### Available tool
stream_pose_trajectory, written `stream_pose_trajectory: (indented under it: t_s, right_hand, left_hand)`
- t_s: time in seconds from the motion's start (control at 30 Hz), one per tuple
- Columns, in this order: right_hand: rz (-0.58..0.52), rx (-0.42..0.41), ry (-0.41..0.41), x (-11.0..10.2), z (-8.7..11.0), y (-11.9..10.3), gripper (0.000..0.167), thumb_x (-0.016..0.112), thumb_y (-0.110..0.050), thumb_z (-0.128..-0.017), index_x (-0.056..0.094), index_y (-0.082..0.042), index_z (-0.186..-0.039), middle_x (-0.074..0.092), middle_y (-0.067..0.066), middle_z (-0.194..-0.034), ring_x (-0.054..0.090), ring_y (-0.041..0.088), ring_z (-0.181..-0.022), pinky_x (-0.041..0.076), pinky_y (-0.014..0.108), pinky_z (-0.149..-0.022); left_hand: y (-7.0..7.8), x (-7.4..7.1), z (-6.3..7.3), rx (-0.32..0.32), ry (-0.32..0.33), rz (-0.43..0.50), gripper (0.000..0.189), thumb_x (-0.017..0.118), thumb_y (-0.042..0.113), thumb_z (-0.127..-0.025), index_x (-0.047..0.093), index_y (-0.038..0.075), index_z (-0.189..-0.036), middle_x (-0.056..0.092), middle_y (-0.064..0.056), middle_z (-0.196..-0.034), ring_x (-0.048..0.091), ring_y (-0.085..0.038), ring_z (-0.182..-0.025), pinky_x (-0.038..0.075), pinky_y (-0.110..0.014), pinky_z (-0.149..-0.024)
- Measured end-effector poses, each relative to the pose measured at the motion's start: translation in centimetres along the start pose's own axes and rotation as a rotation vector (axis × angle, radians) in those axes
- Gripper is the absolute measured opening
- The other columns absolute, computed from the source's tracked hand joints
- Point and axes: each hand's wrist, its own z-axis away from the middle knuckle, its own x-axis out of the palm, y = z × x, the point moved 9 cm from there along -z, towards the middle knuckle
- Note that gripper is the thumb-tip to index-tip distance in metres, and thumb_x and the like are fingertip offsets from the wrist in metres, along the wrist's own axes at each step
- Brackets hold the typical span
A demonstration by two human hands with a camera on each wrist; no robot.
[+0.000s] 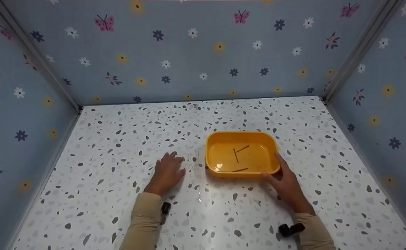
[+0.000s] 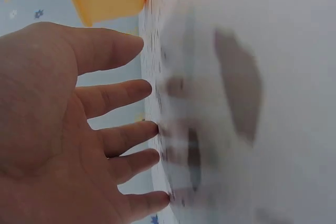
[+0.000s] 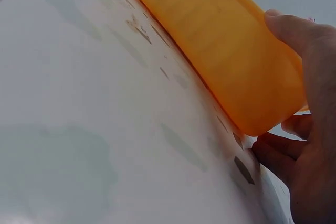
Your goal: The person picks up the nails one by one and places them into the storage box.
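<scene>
A yellow rectangular plastic tub (image 1: 220, 137) with rounded corners sits on the speckled table. Inside it lie three thin brown screws or nails (image 1: 242, 149), two near the middle and one along the front wall. At the tub's front right corner, my right hand (image 1: 288, 182) grips it, thumb on the near rim and fingers round the right side. The right wrist view shows the thumb (image 3: 286, 27) at the rim and the other fingers low by the base. To the tub's left, my left hand (image 1: 166, 173) rests palm down, its spread fingertips (image 2: 139, 87) at the tabletop and nothing held.
The white terrazzo-patterned table (image 1: 119, 215) is enclosed by blue flowered panels (image 1: 196, 52) at the back and both sides. Faint clear marks (image 1: 190, 158) show on the surface between the left hand and the tub. Each wrist carries a small black device (image 1: 290, 229).
</scene>
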Motion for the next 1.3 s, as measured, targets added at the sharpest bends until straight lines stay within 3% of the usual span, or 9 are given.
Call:
stream_pose_trajectory:
  t_s: [0.27,0.47,0.73,0.83,1.1,1.3]
  right_hand:
    - [-0.012,-0.022,-0.027,0.7,0.2,-0.1,0.095,0.069,-0.045,-0.094,0.003,-0.035,-0.161,0.022,0.005,-0.164,0.042,0.024,-0.137,0.034,0.043,-0.112]
    - [-0.002,-0.053,-0.046,1.2,-0.2,-0.5,0.096,0.067,-0.045,-0.095,0.001,-0.030,-0.162,0.016,0.002,-0.166,0.037,0.021,-0.142,0.032,0.040,-0.112]
    - [0.024,-0.106,-0.034,1.3,-0.7,-1.2,0.069,0.066,-0.044,-0.095,0.039,-0.017,-0.152,0.031,0.009,-0.160,0.049,0.025,-0.132,0.041,0.041,-0.106]
    - [0.029,-0.110,-0.023,1.2,-1.1,-1.4,0.068,0.066,-0.046,-0.095,0.042,-0.015,-0.150,0.029,0.011,-0.160,0.050,0.025,-0.131,0.041,0.042,-0.106]
    - [0.059,-0.095,-0.024,1.8,-2.7,-2.2,0.078,0.065,-0.049,-0.095,0.030,-0.017,-0.157,0.038,0.014,-0.155,0.055,0.026,-0.123,0.043,0.045,-0.105]
    - [0.053,-0.091,-0.021,2.0,-2.7,-2.4,0.093,0.066,-0.056,-0.091,0.016,-0.019,-0.161,0.039,0.013,-0.154,0.053,0.026,-0.122,0.043,0.045,-0.105]
  left_hand:
    - [-1.8,0.4,1.4,-0.081,-0.076,0.066,0.049,0.062,0.025,-0.098,0.054,0.005,-0.142,0.031,-0.014,-0.160,0.016,-0.038,-0.150,0.008,-0.061,-0.117]
    - [-1.8,0.2,1.5,-0.061,-0.072,0.045,0.054,0.066,0.028,-0.095,0.053,0.005,-0.142,0.028,-0.016,-0.161,0.013,-0.040,-0.150,0.006,-0.063,-0.116]
    - [-1.5,0.1,1.9,-0.055,-0.108,0.068,0.060,0.070,0.031,-0.092,0.052,0.011,-0.145,0.021,-0.015,-0.164,0.005,-0.040,-0.151,-0.002,-0.063,-0.115]
    - [-0.9,0.5,2.3,-0.048,-0.132,0.077,0.063,0.071,0.033,-0.089,0.052,0.012,-0.145,0.019,-0.017,-0.164,0.002,-0.041,-0.151,-0.005,-0.064,-0.115]
    - [1.6,1.5,5.6,0.052,-0.218,-0.008,0.076,0.074,0.042,-0.086,0.045,0.015,-0.152,0.016,-0.019,-0.164,0.000,-0.044,-0.150,-0.003,-0.071,-0.111]
    - [1.9,1.9,7.5,0.119,-0.250,0.031,0.080,0.077,0.041,-0.084,0.045,0.015,-0.152,0.016,-0.016,-0.164,0.003,-0.041,-0.151,-0.003,-0.068,-0.113]
